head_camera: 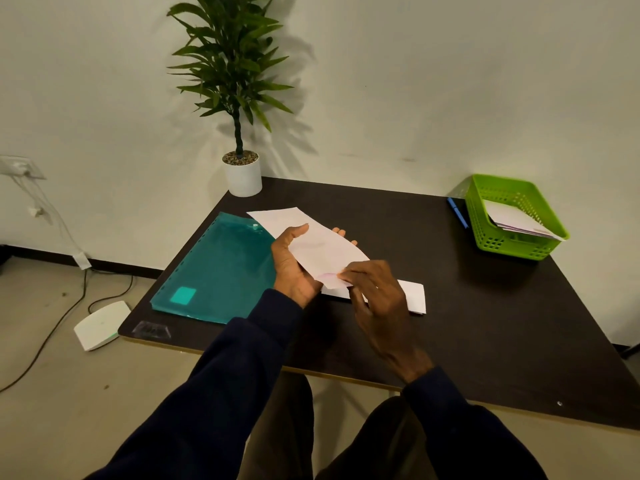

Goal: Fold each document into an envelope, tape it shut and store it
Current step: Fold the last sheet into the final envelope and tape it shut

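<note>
Teal plastic forms the folder point(221, 271) lying flat on the dark tabletop point(467, 306), just left of the left hand point(294, 268). Beyond the hands, at the far left corner, a leafy plant point(242, 174) stands in a white pot. The left hand cradles a folded white document point(322, 244) from beneath. Its thumb is curled over the sheet's left edge and its fingertips show past the far edge, so the sheet is held slanted above the tabletop. The right hand point(377, 299) pinches the document's near end between thumb and forefinger. Partly under that hand and reaching out to its right, a white envelope point(414, 296) lies flat on the tabletop. Well to the right of both hands, near the far edge, a blue pen point(457, 213) lies just beside a green basket point(512, 247), which holds white papers point(516, 220).
</note>
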